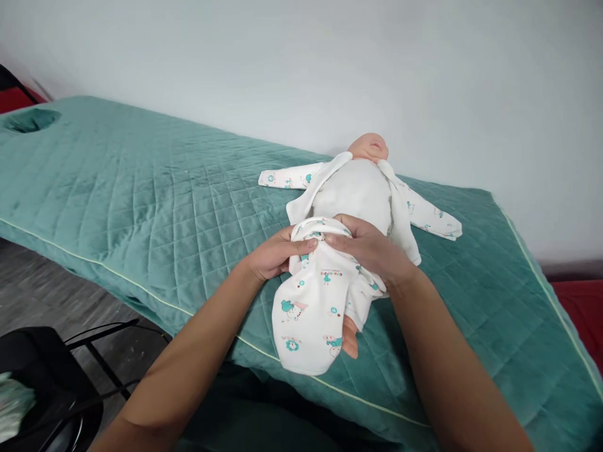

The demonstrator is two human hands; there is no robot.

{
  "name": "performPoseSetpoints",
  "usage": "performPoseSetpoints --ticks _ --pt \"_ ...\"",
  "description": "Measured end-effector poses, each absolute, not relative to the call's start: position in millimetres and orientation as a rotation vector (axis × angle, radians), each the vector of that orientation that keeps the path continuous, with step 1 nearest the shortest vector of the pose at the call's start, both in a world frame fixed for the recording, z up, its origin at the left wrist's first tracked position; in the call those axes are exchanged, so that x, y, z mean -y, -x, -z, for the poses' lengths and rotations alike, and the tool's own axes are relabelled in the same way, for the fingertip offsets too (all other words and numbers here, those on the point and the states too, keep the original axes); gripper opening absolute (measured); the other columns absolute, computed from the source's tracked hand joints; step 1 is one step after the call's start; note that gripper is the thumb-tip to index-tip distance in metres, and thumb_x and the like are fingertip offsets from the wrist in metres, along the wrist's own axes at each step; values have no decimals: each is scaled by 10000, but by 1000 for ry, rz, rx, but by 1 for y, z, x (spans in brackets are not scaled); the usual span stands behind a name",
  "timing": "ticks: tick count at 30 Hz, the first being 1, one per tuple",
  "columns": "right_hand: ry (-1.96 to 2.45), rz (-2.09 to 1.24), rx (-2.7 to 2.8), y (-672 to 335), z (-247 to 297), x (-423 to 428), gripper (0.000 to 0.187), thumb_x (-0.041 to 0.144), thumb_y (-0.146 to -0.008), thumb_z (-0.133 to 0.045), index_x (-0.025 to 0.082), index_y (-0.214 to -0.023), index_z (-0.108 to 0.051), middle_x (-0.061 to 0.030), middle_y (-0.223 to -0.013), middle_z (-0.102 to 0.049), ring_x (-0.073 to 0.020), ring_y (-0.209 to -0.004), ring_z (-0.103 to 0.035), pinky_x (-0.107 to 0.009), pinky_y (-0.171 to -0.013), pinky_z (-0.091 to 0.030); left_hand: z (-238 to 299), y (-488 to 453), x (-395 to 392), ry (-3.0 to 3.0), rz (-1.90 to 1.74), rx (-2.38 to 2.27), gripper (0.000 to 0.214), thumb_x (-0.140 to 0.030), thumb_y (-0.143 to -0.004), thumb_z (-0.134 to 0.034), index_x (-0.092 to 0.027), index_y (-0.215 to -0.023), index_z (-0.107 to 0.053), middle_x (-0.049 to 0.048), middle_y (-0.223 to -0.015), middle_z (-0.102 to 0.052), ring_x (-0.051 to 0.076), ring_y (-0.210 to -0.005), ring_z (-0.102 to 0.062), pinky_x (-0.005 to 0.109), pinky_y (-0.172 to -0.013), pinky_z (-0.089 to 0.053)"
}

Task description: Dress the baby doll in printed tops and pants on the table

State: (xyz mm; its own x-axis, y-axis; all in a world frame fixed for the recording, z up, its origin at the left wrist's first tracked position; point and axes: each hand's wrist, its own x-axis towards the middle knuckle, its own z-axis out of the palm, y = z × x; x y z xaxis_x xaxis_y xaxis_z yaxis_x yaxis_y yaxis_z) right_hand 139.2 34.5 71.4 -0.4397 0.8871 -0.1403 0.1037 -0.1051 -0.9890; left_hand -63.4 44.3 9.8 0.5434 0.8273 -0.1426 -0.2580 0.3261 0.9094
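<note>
A baby doll (363, 188) lies on its back on a green quilted massage bed (141, 188), head towards the wall. It wears an open white printed top with sleeves spread out. White printed trousers (311, 307) cover its legs, and one foot (349, 339) pokes out below. My left hand (273, 254) pinches the trousers' waistband at the doll's left hip. My right hand (370, 248) grips the waistband on the other side, fingers curled over the fabric.
A plain white wall runs behind the bed. The bed's face hole (31, 119) is at the far left. A black chair (56, 389) stands on the grey floor at lower left. Red surfaces show at the right edge (584, 307).
</note>
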Motion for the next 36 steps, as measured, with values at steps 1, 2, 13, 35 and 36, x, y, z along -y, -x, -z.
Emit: performPoseSetpoints --ticks 1,2,13,35,36 --pt "1082 -1619 1648 -139 -73 -34 318 385 -737 -820 198 -953 -679 5 -878 -686 -154 -771 -618 -261 -658 -485 -10 62 -44 -979 -801 -674 471 -497 -650 -887 -128 -896 -726 21 -659 -658 100 -503 -547 218 -487 -434" --pt "1052 -1643 1744 -139 -75 -34 364 372 -726 -834 203 -1017 -696 -3 -940 -709 -169 -825 -640 -273 -703 -503 -11 62 -44 -969 -807 -662 481 -494 -648 -891 -127 -913 -731 32 -691 -680 113 -540 -583 222 -519 -466" --pt "1009 -1729 1611 -150 -67 -33 363 324 -761 -809 188 -1089 -737 -31 -965 -755 -196 -877 -685 -323 -786 -532 -17 62 -41 -980 -757 -683 537 -484 -638 -903 -102 -986 -756 78 -848 -747 151 -694 -648 257 -648 -514" --pt "966 -1573 1770 -138 -75 -27 359 451 -833 -745 181 -1068 -719 -42 -997 -729 -186 -909 -653 -295 -763 -503 -15 64 -42 -991 -775 -680 533 -453 -586 -931 -90 -933 -755 102 -818 -757 176 -674 -681 272 -653 -555" --pt "955 -1607 1826 -140 -76 -27 375 447 -807 -772 181 -1069 -731 -45 -998 -740 -196 -918 -663 -302 -767 -513 -16 64 -40 -983 -786 -665 540 -448 -580 -935 -90 -943 -758 106 -838 -762 181 -689 -687 273 -660 -558"
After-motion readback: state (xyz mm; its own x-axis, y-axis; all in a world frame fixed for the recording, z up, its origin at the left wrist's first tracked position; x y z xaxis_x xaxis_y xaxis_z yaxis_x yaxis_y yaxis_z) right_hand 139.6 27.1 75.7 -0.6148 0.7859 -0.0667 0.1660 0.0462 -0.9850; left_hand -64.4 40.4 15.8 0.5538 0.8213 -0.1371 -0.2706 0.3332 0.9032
